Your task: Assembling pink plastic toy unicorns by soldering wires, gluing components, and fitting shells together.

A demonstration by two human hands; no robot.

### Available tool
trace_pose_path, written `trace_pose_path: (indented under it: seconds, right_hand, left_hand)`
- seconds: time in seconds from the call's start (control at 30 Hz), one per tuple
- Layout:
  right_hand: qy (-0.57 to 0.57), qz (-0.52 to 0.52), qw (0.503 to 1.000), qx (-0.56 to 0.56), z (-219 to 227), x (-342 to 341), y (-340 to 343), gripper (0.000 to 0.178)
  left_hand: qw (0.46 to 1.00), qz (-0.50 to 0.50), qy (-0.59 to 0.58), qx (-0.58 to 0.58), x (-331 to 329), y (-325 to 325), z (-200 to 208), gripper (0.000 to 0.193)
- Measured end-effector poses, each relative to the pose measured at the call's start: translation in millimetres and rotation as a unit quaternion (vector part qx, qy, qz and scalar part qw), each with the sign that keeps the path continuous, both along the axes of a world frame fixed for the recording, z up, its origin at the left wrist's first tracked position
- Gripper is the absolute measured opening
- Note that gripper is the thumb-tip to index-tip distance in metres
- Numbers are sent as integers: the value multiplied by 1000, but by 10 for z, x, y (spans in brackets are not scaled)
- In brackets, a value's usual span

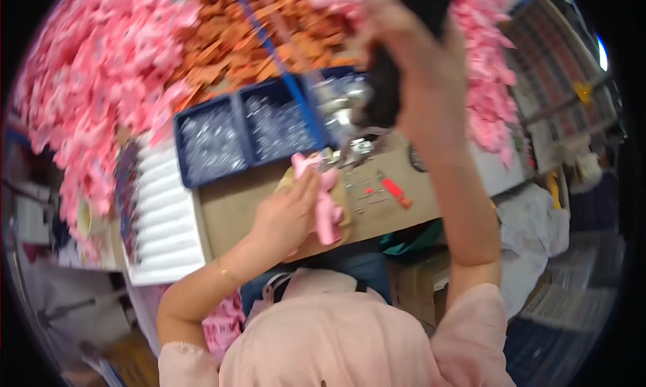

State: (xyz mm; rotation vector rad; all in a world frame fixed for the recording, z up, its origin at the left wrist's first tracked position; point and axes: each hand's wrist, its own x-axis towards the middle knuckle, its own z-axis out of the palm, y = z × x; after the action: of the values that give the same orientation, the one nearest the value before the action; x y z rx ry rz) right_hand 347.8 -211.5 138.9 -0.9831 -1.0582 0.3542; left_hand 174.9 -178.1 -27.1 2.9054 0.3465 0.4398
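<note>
My left hand (289,208) is closed on a soft pink piece (328,219), with its fingers pressed along one side. The piece lies on a tan pad at the near edge of the work table, below a metal part of a bench machine. My right hand (431,84) is raised high beside the machine's black upright body (387,84). Its fingers are smeared by motion, and whether they grip anything cannot be made out. Just right of the pink piece lie a red-orange cutter-like tool (396,192) and several small metal bits.
A blue divided tray (188,178) holds clear plastic parts. Beyond it lie heaps of orange pieces (222,44) and pink pieces (108,77), with more pink ones (488,84) at right. A ridged white tray (165,215) stands at left. A blue rod (296,91) slants over the tray.
</note>
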Motion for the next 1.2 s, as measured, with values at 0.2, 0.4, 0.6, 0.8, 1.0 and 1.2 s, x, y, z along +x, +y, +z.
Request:
trace_pose_path:
  seconds: [0.2,0.4,0.6,0.8,1.0,1.2]
  right_hand:
    - [88,-193,973,-93,3,-352,-6,23]
    - [40,-136,987,-70,-137,-294,-70,23]
    - [-19,-77,996,-31,-260,-172,-104,22]
    - [-9,-9,1000,12,-327,-204,-140,24]
    - [81,83,993,27,-120,13,-174,24]
    - [62,83,994,18,64,-347,-614,35]
  left_hand:
    - [998,21,52,-29,-6,-25,-12,64]
    - [998,14,50,-23,-22,-46,51,59]
    - [998,16,53,-20,11,-20,31,50]
    - [997,32,46,-50,5,-76,25,47]
    - [997,69,11,-25,-18,-39,-109,51]
    - [999,25,-14,32,-46,-19,-187,52]
